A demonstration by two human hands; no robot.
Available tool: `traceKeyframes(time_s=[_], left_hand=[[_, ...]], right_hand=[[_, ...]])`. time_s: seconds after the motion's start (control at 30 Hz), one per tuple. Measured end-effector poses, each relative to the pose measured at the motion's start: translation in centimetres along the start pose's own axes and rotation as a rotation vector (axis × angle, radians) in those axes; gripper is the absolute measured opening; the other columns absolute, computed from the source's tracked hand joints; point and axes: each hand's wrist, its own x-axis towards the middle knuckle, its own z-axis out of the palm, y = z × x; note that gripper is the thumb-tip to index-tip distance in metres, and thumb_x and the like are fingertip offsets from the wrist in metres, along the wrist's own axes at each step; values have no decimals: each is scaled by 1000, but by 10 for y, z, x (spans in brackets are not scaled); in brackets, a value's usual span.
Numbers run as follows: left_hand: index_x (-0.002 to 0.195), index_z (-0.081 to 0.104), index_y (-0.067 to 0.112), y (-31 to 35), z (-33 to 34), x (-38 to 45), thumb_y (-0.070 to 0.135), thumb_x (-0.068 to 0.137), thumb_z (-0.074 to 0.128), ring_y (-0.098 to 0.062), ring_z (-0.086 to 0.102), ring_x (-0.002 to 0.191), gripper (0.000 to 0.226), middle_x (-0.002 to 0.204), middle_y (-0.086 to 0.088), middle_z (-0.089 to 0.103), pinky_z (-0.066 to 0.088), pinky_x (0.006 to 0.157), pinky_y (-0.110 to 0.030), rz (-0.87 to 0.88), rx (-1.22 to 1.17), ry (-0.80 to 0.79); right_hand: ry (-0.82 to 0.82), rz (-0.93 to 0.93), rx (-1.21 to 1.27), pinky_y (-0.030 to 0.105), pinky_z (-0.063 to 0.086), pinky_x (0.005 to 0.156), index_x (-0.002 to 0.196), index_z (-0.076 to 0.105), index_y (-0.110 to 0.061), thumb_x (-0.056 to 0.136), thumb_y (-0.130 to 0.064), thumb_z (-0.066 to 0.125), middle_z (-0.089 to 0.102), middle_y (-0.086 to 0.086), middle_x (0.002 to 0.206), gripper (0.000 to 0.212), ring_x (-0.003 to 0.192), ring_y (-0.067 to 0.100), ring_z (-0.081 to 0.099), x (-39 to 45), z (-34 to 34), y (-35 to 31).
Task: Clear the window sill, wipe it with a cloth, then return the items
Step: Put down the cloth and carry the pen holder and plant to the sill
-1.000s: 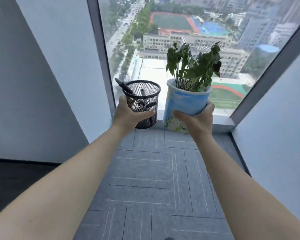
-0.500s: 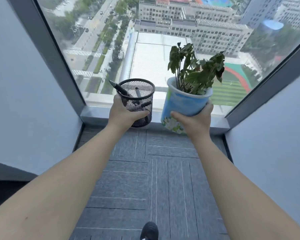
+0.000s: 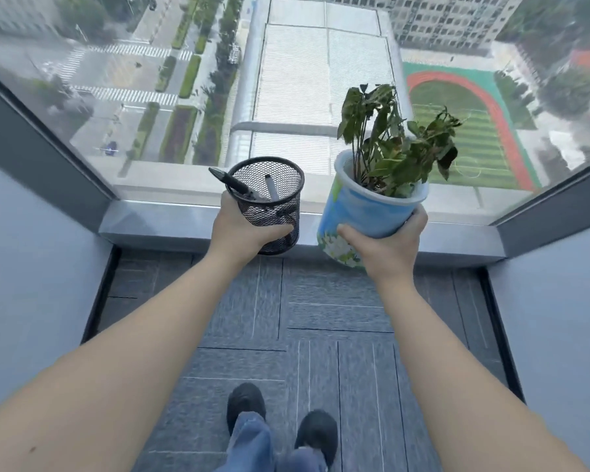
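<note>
Left hand (image 3: 241, 229) wrapped tight round cup (image 3: 269, 206), right hand (image 3: 385, 243) round pot (image 3: 365, 212), both up above bare sill (image 3: 171, 219).

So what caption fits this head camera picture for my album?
Left hand holds a mesh pen cup, right hand a potted plant, above the window sill.

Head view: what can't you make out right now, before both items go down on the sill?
- Mesh pen holder: its near side is hidden by the left hand; pens inside too blurred to count.
- Plant pot: base covered by the right hand.
- Window sill: middle stretch hidden behind both items; wiped or not, unclear.
- Cloth: not in view.
</note>
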Motion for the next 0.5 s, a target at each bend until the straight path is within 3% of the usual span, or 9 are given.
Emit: traceKeyframes(time_s=[0.17,0.3,0.4,0.5], left_hand=[[120,39,12,-92,44,79,21,51,84,-17,52,106,83,113,0,55,41,90,-30,2,28,6],[120,41,11,-173,78,140,30,41,79,-19,55,110,89,119,-4,59,44,96,-34,44,32,47],[120,41,11,-228,99,179,29,41,80,-20,55,111,89,119,-4,58,44,99,-37,55,45,64],[120,41,10,-270,117,210,21,49,85,-18,54,108,84,113,0,56,43,95,-32,69,68,55]], right_hand=[[-8,8,19,-2,45,70,129,30,-10,59,-11,84,42,-5,116,89,105,8,48,57,45,109],[-3,-4,12,5,48,76,130,29,-11,59,-14,84,42,-4,118,90,109,10,47,100,87,202],[-5,-12,11,11,47,84,131,28,-9,59,-15,84,42,-3,119,91,111,11,47,125,118,261],[-10,-28,6,18,48,90,132,27,-8,60,-14,84,41,0,122,92,114,11,45,145,143,305]])
